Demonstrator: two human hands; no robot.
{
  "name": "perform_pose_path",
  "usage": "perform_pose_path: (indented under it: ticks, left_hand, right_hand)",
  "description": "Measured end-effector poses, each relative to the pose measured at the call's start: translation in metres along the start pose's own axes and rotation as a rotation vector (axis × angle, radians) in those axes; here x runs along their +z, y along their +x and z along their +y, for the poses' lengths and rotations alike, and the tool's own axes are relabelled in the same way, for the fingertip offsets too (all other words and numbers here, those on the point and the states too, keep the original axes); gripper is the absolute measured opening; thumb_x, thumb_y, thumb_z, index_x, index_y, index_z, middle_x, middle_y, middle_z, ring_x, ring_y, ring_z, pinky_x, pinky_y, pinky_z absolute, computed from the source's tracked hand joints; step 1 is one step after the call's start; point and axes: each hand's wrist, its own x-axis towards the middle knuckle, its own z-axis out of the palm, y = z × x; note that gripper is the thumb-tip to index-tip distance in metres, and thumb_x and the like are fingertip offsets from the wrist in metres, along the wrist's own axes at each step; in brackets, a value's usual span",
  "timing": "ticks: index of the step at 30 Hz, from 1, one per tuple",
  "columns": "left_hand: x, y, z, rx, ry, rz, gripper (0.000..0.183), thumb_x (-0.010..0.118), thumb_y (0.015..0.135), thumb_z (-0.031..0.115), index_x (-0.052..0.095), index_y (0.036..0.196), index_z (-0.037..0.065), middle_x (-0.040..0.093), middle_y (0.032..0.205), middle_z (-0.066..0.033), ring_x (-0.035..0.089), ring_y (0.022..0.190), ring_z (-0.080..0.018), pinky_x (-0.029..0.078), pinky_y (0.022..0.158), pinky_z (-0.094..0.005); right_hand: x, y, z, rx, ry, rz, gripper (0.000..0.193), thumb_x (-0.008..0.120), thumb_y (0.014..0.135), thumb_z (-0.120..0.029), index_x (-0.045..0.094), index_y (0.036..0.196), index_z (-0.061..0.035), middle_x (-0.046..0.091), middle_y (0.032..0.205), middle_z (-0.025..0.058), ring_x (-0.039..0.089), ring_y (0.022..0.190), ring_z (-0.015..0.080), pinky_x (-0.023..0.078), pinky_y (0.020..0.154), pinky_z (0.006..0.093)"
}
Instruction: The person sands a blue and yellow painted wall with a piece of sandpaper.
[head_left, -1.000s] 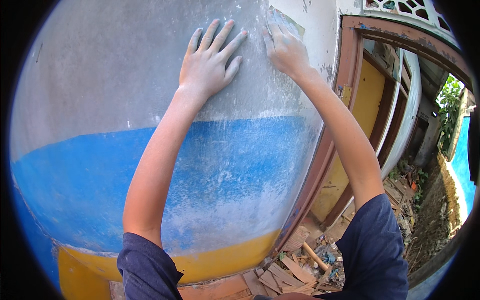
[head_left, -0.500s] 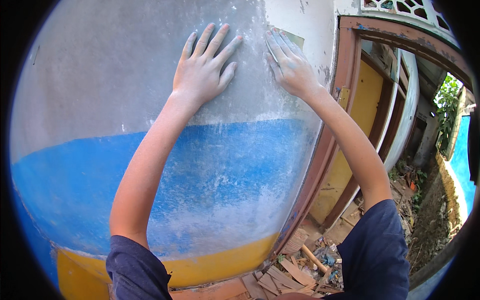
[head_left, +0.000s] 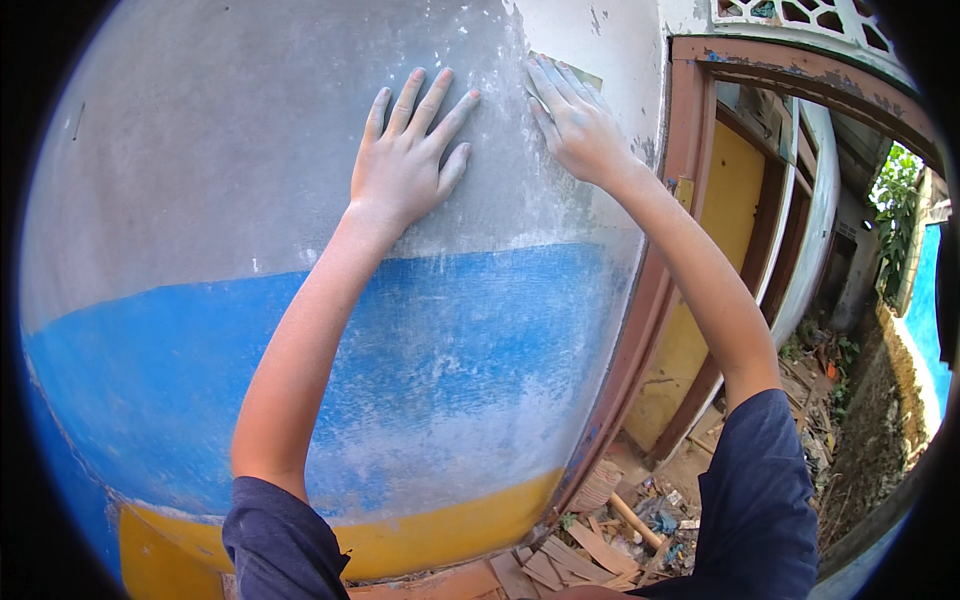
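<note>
My left hand [head_left: 405,165] lies flat on the grey upper part of the wall [head_left: 240,170], its fingers spread and nothing in them. To its right, my right hand [head_left: 582,130] presses a thin greenish-grey sheet of sandpaper [head_left: 585,76] against the wall, where the grey meets white paint. The fingers are close together and cover most of the sheet; only its upper edge and corner show. Pale dust coats both hands. Below them runs a blue band [head_left: 480,330], scuffed and whitish low down, above a yellow strip [head_left: 430,535].
A worn brown door frame [head_left: 683,150] stands just right of my right hand, with a yellow door panel [head_left: 730,200] beyond it. Broken boards [head_left: 590,555] and rubble lie on the ground below. A white pierced vent block [head_left: 800,12] sits above the doorway.
My left hand has slid slightly down the wall. My right hand stays in nearly the same place with the sandpaper. The view has shifted a little.
</note>
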Motion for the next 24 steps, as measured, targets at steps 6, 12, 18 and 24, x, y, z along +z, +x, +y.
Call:
perform_pose_path:
  ticks: [6,12,18,24]
  left_hand:
    - [-0.003,0.002,0.004,0.005,-0.035,0.009,0.055,0.038,0.102,0.049,0.030,0.156,0.038,0.028,0.163,0.0003,0.021,0.152,-0.0216,0.016,0.124,-0.0482]
    - [-0.001,0.000,0.002,-0.011,-0.052,0.002,0.056,0.041,0.102,0.046,0.029,0.156,0.039,0.027,0.164,-0.0009,0.022,0.151,-0.0247,0.016,0.124,-0.0500]
    - [0.001,0.000,0.004,-0.019,-0.033,0.027,0.054,0.036,0.103,0.049,0.030,0.155,0.040,0.028,0.163,0.0019,0.021,0.152,-0.0200,0.015,0.125,-0.0473]
    - [0.001,-0.002,0.001,-0.017,-0.034,0.009,0.055,0.038,0.102,0.048,0.028,0.156,0.040,0.027,0.163,0.0002,0.022,0.151,-0.0233,0.016,0.124,-0.0496]
  right_hand:
    - [0.000,0.035,0.022,-0.014,-0.020,0.048,0.055,0.042,0.104,-0.033,0.037,0.153,-0.0072,0.041,0.154,0.0177,0.038,0.143,0.0355,0.031,0.116,0.0453]
    - [0.001,0.001,-0.001,-0.018,-0.051,0.003,0.055,0.038,0.105,-0.033,0.035,0.153,-0.0061,0.040,0.155,0.0181,0.038,0.142,0.0369,0.032,0.116,0.0448]
    - [0.007,0.062,0.007,0.097,-0.004,0.133,0.055,0.041,0.104,-0.032,0.039,0.150,-0.0025,0.043,0.153,0.0187,0.041,0.141,0.0366,0.034,0.115,0.0467]
    - [0.007,-0.001,-0.015,0.072,-0.015,0.036,0.055,0.040,0.104,-0.033,0.039,0.150,-0.0033,0.042,0.152,0.0208,0.040,0.141,0.0387,0.034,0.114,0.0486]
